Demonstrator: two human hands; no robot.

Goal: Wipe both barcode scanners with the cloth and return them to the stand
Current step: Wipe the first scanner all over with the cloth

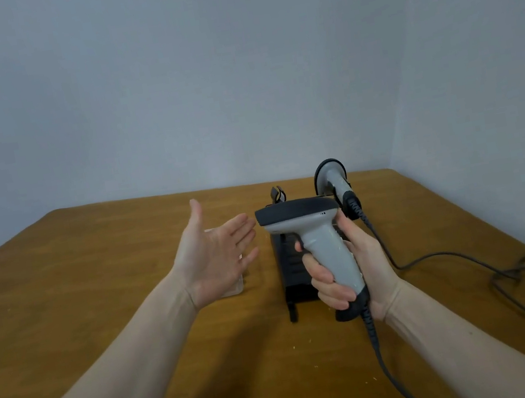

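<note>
My right hand (352,263) grips the handle of a grey and black barcode scanner (310,225), held upright above the black stand (292,270), head pointing left. My left hand (219,258) hovers open, palm up, fingers straight, just left of the scanner's head without touching it. A second grey scanner (334,179) sits on the stand behind, its coiled cable running right. A pale cloth (234,288) lies on the table, mostly hidden under my left hand.
The wooden table (108,259) ends at a grey wall behind. Dark cables (509,272) trail and tangle across the table's right side; one hangs from the held scanner toward the bottom edge.
</note>
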